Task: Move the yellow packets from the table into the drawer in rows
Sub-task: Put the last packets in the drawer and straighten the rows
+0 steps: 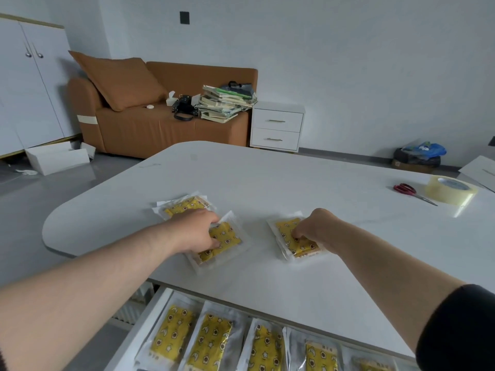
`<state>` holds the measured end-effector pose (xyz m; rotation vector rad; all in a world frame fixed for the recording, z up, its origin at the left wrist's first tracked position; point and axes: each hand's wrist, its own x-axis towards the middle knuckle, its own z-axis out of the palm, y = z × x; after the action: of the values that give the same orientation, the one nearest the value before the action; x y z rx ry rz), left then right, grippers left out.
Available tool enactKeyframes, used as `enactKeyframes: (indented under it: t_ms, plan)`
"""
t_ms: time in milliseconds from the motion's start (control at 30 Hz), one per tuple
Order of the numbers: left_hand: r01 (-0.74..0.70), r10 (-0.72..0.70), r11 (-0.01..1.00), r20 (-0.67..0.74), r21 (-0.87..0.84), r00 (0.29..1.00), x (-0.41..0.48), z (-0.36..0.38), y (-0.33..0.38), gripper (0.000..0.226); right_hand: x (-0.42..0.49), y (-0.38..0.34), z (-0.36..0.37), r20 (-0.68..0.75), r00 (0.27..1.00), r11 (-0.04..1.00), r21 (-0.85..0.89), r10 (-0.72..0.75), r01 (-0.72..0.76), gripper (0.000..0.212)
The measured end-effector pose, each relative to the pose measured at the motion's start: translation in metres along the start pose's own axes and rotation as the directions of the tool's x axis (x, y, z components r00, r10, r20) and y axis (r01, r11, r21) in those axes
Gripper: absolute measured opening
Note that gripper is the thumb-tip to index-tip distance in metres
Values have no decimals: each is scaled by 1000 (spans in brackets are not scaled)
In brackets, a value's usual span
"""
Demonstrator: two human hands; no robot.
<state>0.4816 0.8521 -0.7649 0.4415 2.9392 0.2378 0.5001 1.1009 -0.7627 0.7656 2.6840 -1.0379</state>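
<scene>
Hands are working on the white table in the head view, each closing on a yellow packet. The left hand is pinching the near-left packet, fingers curled over its top edge; behind it, a small stack of packets is lying partly under the wrist. The right hand is gripping the right packet, fingertips pressing into its middle, and more seem to be stacked beneath it, though how many is unclear. Below the near table edge, the open drawer is already holding a row of packets side by side.

To do this pickup well, I judge each hand should be catching only the top packet by its clear plastic border, lifting flat so the slippery wrappers below are not dragged along, then laying it parallel to the existing row. Scissors and a tape roll are sitting far right, well apart.
</scene>
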Motion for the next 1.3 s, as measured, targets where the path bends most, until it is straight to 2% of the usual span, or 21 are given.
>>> enactKeyframes:
  t_ms: [233, 367, 433, 467, 533, 633, 700, 800, 900, 1033, 1133, 1300]
  plan:
    - [91, -90, 996, 144, 1, 986, -15, -3, 14, 64, -19, 0, 2, 53, 999, 999, 55, -3, 0, 19]
    - [130, -136, 990, 173, 46, 975, -19, -7, 24, 66, -27, 11, 1, 101, 995, 984, 176, -19, 1, 24]
    - [147, -152, 988, 200, 37, 968, -21, -8, 27, 58, -36, 15, -3, 79, 997, 985, 174, -18, 4, 21]
    - [153, -154, 988, 209, 19, 966, -23, -8, 28, 51, -41, 19, -6, 65, 998, 987, 161, -8, -2, 26]
    - [161, -156, 987, 194, -12, 969, -26, -8, 28, 42, -48, 24, -10, 55, 998, 979, 201, 14, -25, 38]
    - [168, -159, 984, 139, -54, 977, -34, -7, 32, 39, -57, 35, -14, 50, 999, 971, 238, 17, -28, 40]
    - [164, -159, 984, 80, -66, 984, -40, -6, 34, 44, -62, 42, -13, 32, 999, 966, 257, 19, -27, 43]
    - [198, -198, 971, 12, -132, 980, -45, -4, 36, 57, -70, 53, -13, 28, 999, 953, 299, 33, -40, 35]
    - [308, -305, 913, 55, -268, 951, -50, -6, 41, 74, -78, 62, -14, 27, 999, 942, 333, 46, -53, 31]
    - [393, -343, 835, 193, -386, 919, -55, -7, 44, 66, -88, 71, -18, 34, 999, 938, 344, 42, -51, 30]
    - [407, -325, 752, 246, -518, 913, -59, -3, 38, 63, -96, 76, -19, 38, 999, 933, 358, 27, -39, 33]
    - [351, -283, 662, 213, -662, 935, -80, 1, 32, 70, -119, 84, -16, 59, 998, 918, 395, 17, -39, 34]
